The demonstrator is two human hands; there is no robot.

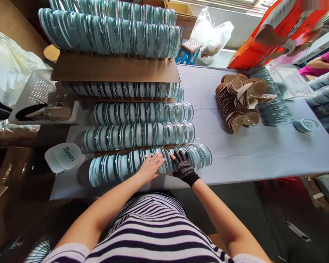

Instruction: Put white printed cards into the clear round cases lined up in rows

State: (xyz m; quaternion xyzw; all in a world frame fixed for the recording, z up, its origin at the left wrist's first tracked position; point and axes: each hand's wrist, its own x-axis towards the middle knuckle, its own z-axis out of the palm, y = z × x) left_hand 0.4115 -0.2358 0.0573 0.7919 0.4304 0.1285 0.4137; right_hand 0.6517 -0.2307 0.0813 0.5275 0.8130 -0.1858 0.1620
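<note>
A long row of clear round containers [120, 166], nested or stacked on their sides, lies along the near edge of the table. My bare left hand [151, 166] rests on the middle of this row with its fingers stretched out. Just to its right, my right hand [184, 167], in a black dotted glove, lies over the same row, fingers spread. Neither hand grasps a single container. Right beyond them is a parallel row of the same containers [139, 136], with another row [144, 112] behind it.
More rows [112, 34] are piled on a cardboard sheet [115, 68] at the back left. Brown cup-like pieces [230, 104] stand on the white-covered table [263, 153]. A white plate marked "beauty" [64, 157] lies left. A co-worker in an orange vest [246, 51] stands across.
</note>
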